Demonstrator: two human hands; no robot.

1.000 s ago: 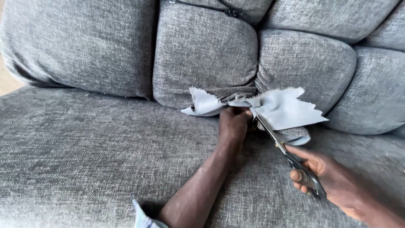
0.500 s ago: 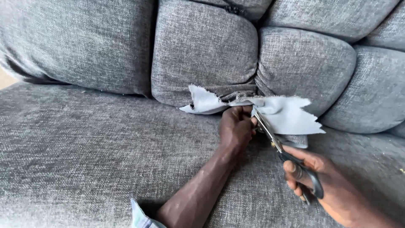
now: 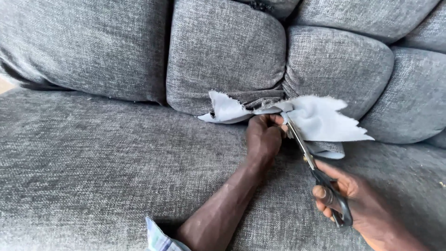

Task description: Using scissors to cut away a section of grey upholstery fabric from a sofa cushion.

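Note:
A ragged piece of white cloth is held up over a grey sofa seat. My left hand is closed on the cloth's middle, just in front of the back cushions. My right hand grips the dark handles of a pair of scissors. The scissor blades point up and away, with their tips meeting the cloth right beside my left fingers. One flap of cloth sticks out to the left, a larger one spreads to the right.
Several plump grey back cushions line the rear of the sofa. A light sleeve cuff shows at the bottom edge on my left arm. A sliver of floor shows at the far left.
The scissors have moved forward along the cloth toward my left hand. My right hand has shifted slightly up and left with them. The cloth has shifted a little.

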